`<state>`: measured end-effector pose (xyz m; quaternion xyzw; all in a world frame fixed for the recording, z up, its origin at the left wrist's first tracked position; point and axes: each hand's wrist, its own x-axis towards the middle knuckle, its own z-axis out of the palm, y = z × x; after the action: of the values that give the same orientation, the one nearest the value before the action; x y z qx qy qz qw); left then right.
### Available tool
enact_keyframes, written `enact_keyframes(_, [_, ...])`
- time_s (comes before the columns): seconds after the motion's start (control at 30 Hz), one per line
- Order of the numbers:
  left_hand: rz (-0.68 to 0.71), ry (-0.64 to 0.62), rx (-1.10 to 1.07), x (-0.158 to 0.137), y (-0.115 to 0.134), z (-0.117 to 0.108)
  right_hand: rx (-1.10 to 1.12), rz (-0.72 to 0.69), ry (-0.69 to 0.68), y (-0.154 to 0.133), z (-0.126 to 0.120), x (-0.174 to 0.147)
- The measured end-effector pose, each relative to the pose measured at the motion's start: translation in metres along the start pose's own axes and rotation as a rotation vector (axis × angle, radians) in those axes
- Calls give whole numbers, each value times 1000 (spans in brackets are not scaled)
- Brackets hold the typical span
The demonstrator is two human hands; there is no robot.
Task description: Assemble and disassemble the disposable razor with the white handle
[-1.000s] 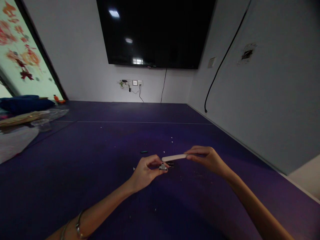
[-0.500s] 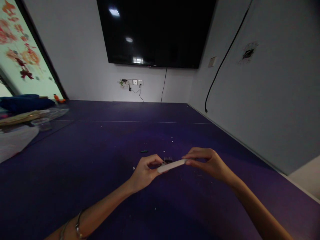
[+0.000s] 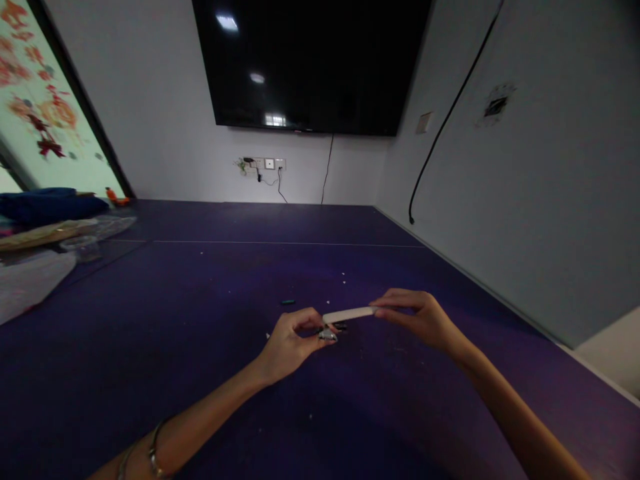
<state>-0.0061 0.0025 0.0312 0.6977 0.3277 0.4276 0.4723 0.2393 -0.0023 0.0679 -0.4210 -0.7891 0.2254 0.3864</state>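
Near the middle of the head view, my left hand (image 3: 290, 343) pinches a small, shiny silver piece (image 3: 328, 335) between thumb and fingers. Its kind is too small to make out. From the other side, my right hand (image 3: 417, 320) grips the end of a narrow, flat white strip (image 3: 350, 314) between thumb and fingertips. The strip's far end lies just above the silver piece, by my left fingertips; whether they touch I cannot tell. Behind the silver piece, a small dark item (image 3: 341, 327) shows in part on the purple surface (image 3: 210, 373).
A short green stick (image 3: 288, 302) lies beyond my left hand, among scattered white bits. At the left stand a clear plastic container (image 3: 83, 248), a white plastic bag (image 3: 33, 283) and dark blue cloth (image 3: 50, 205). A black cable (image 3: 445, 120) hangs down the right wall.
The white strip has moved up and slightly right and lies more level, with my right hand shifted a little the same way. The silver piece in my left hand now shows below it.
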Motion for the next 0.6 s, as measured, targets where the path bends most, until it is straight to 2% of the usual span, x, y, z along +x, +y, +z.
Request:
enact_keyframes(0.17, [18,22,11,-1,0,0,35,-8,-74,2,-1,0])
enact_keyframes(0.3, [13,8,-24,-1,-1,0,27,5,-17,4,-1,0])
enact_keyframes(0.47, [17,33,16,-1,-1,-1,56,5,-79,2,-1,0])
enact_keyframes(0.6, [13,2,-19,-2,2,0,41,10,-30,4,-1,0])
